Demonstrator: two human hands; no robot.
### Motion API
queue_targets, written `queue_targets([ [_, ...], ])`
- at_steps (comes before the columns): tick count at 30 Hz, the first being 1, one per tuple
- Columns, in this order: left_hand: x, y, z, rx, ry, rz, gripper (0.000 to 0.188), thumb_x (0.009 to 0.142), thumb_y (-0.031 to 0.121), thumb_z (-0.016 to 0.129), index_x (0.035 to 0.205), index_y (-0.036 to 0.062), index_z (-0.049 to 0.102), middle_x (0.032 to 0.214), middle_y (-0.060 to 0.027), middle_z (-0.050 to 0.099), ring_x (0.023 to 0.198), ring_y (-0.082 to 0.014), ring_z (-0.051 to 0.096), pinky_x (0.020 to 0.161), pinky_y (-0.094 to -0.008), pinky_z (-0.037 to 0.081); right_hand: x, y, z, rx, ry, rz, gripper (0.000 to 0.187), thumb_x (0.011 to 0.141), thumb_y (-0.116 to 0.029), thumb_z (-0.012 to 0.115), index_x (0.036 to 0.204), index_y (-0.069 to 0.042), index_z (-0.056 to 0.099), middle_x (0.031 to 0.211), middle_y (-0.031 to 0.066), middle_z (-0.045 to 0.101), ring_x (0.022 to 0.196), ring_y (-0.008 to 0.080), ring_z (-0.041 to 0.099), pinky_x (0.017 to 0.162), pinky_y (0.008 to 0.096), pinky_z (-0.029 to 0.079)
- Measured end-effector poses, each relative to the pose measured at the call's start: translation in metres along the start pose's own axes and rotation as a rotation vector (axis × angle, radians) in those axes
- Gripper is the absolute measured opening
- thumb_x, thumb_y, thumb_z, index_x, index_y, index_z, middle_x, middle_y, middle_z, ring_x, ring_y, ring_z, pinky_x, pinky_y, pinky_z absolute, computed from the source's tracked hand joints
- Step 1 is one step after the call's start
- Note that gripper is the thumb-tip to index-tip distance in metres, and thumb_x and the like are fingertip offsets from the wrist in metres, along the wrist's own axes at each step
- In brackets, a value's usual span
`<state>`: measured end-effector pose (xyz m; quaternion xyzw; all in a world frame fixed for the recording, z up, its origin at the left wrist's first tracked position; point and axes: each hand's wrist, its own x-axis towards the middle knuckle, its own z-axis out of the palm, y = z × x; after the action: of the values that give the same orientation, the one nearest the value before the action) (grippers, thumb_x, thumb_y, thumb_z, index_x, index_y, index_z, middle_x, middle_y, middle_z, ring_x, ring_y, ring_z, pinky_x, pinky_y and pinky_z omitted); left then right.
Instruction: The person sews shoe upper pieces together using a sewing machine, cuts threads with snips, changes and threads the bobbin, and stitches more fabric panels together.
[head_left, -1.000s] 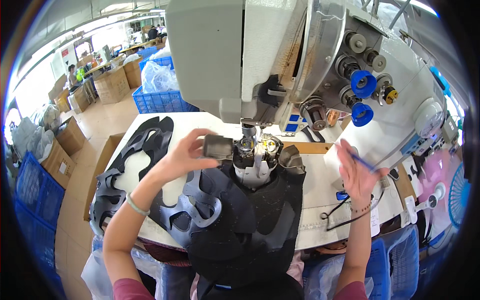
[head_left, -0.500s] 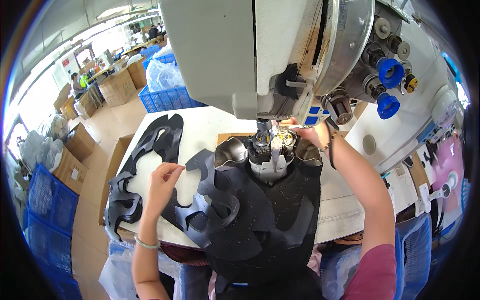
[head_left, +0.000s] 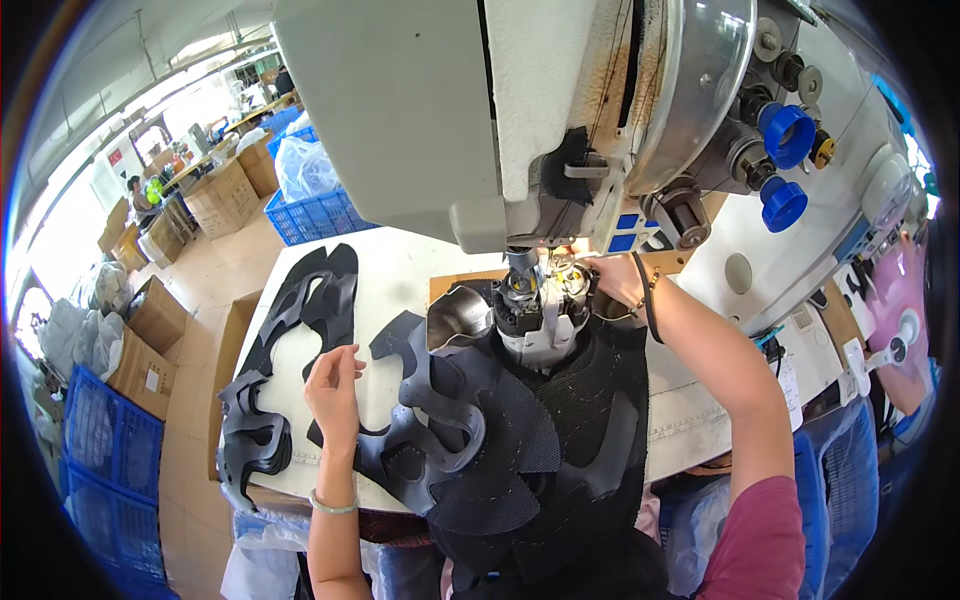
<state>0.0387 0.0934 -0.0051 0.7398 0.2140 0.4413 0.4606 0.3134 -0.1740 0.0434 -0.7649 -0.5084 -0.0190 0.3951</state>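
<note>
A black mesh fabric piece with grey curved overlays (head_left: 510, 470) drapes under the sewing machine's (head_left: 543, 340) needle area and down over the table's near edge. My left hand (head_left: 333, 392) hovers left of the fabric, its fingertips drawn together. Anything between them is too small to make out. Beside the needle, my right hand (head_left: 622, 278) reaches in behind the metal guard; its fingers are mostly hidden by the machine. Black cut-out panels (head_left: 332, 300) lie on the white table (head_left: 385, 265) to the left, with a stack of curved black pieces (head_left: 262, 440) nearer me.
The machine's large grey head (head_left: 400, 110) fills the top centre. Blue thread-tension knobs (head_left: 786, 136) jut out at the upper right. Blue crates (head_left: 112, 430) and cardboard boxes (head_left: 145, 370) stand on the floor at left. A pale fan-like device (head_left: 900, 345) is at far right.
My left hand has turned fingers-up, moving slightly right and down. My right hand has shifted lower beside the needle area. The whole view has tilted slightly.
</note>
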Motion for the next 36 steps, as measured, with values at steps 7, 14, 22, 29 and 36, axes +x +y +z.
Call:
queue_targets([
  [7,-0.002,-0.005,-0.004,0.029,0.015,0.04,0.014,0.088,0.007,0.055,0.09,-0.0047,0.063,0.082,-0.0075,0.063,0.067,-0.0119,0.061,0.06,-0.0226,0.048,0.009,0.003,0.004,-0.125,-0.02,-0.112,0.025,0.085,-0.012,0.055,0.109,-0.004,0.059,0.098,0.0117,0.064,0.089,0.0164,0.061,0.079,0.0302,0.048],
  [14,-0.012,0.036,0.003,0.102,0.133,0.429,0.009,0.085,-0.002,0.054,0.089,-0.0046,0.062,0.075,-0.0078,0.061,0.062,-0.0101,0.055,0.057,-0.0219,0.044,0.015,-0.002,0.002,-0.135,-0.001,-0.044,0.026,0.085,-0.012,0.054,0.11,-0.006,0.059,0.097,0.014,0.065,0.089,0.0162,0.061,0.079,0.0294,0.048],
  [22,0.0,0.144,0.063,0.123,-0.315,0.639,0.014,0.079,0.002,0.064,0.092,-0.0004,0.063,0.084,-0.0099,0.061,0.071,-0.0199,0.062,0.063,-0.0262,0.047,0.019,-0.02,-0.036,0.203,0.232,0.239,0.024,0.089,-0.011,0.044,0.106,0.002,0.054,0.085,0.0063,0.06,0.075,0.0163,0.057,0.069,0.0275,0.046],
  [29,0.034,0.16,0.083,0.064,-0.7,0.171,0.031,0.077,0.02,0.069,0.094,-0.0049,0.062,0.088,-0.0142,0.065,0.082,-0.0194,0.065,0.074,-0.0286,0.049,-0.073,-0.088,-0.082,0.637,0.384,0.132,0.033,0.082,0.006,0.043,0.113,0.001,0.054,0.103,0.0104,0.057,0.095,0.0164,0.058,0.075,0.029,0.05],
  [36,0.031,0.171,0.091,0.271,-0.658,0.355,0.026,0.078,0.022,0.067,0.084,-0.0024,0.066,0.077,-0.0128,0.066,0.067,-0.0143,0.061,0.064,-0.0272,0.047,-0.138,-0.118,-0.097,0.68,0.237,0.323,0.047,0.081,0.004,0.05,0.127,-0.005,0.046,0.114,0.0127,0.052,0.083,0.0179,0.062,0.066,0.0261,0.052],
])
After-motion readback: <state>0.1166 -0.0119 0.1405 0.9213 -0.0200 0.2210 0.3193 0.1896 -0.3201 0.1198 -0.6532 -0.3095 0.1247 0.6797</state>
